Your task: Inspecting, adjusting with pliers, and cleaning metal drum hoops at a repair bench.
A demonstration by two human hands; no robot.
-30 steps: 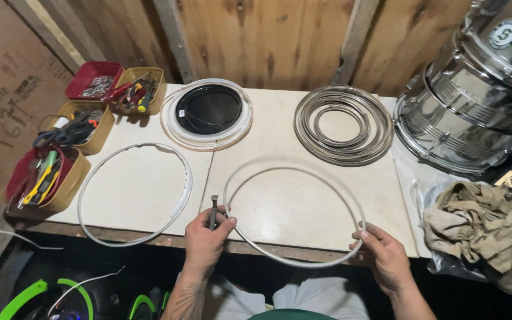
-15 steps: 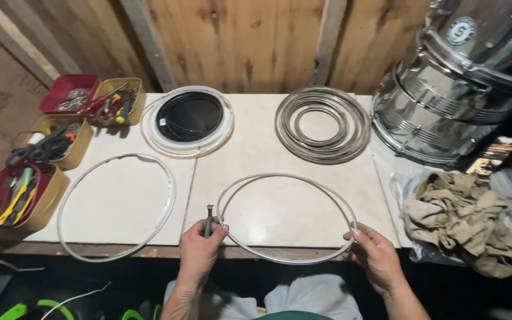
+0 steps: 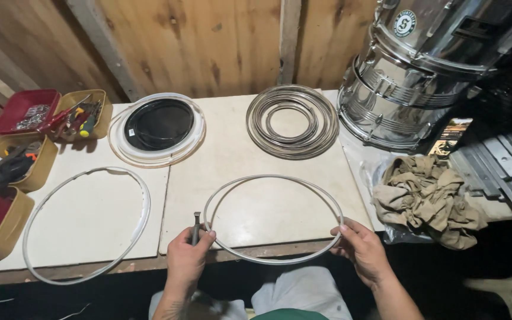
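Hoop: I hold a thin metal hoop (image 3: 272, 218) flat on the pale surface (image 3: 232, 154), its near arc just over the front edge at 6 o'clock from the surface's middle.
Left hand: my left hand (image 3: 186, 262) closes on the hoop's rim at about its 8 o'clock and also pinches a small dark metal tool (image 3: 196, 226) that stands upright, touching the rim.
Right hand: my right hand (image 3: 361, 249) grips the hoop at about its 4 o'clock, thumb on top, fingers curled beneath.
Doing it well: I judge that a hand on either side is the right hold; a hoop this thin twists easily, so I keep both grips level and the far arc resting on the surface. I let the right hand steady the ring while the left works the tool, and I keep the tool square to the rim so it does not slip off.
Watch for: the near arc overhangs the edge, so loosening either grip could tip the hoop toward my lap.
Around: a white ring (image 3: 84, 222) lies at 9 o'clock, well apart; a black-centred disc in a clear rim (image 3: 158, 125) at 11 o'clock; a stack of metal hoops (image 3: 292, 121) at 12 o'clock; shiny drum shells (image 3: 410, 71) at 2 o'clock; crumpled rags (image 3: 428, 198) at 3 o'clock; trays of hand tools (image 3: 31, 136) along the left edge.
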